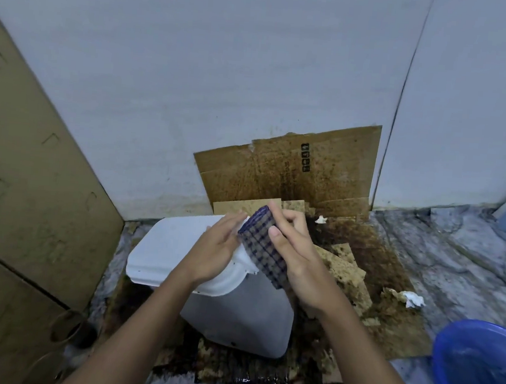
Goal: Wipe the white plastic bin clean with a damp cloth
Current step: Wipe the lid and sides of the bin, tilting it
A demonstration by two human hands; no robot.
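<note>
Rubbing the rim calls for firm, overlapping strokes. The right hand (pixel 298 257), its grip curled round the checked cloth (pixel 263 248), presses it on the upper edge of the white plastic bin (pixel 234 319), which sits at frame centre on stained cardboard (pixel 388 311). The left hand (pixel 219 247) lies flat on the bin's top, bracing it. Rinse the cloth in the blue basin (pixel 446 346), lower right, once it is soiled.

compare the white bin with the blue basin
The white bin is boxy with a lid on; the blue basin is round and open. The bin stands on stained cardboard; the basin on marbled floor. The left hand and right hand, holding the cloth, are at the bin; nothing touches the basin. Both look plastic.
</note>
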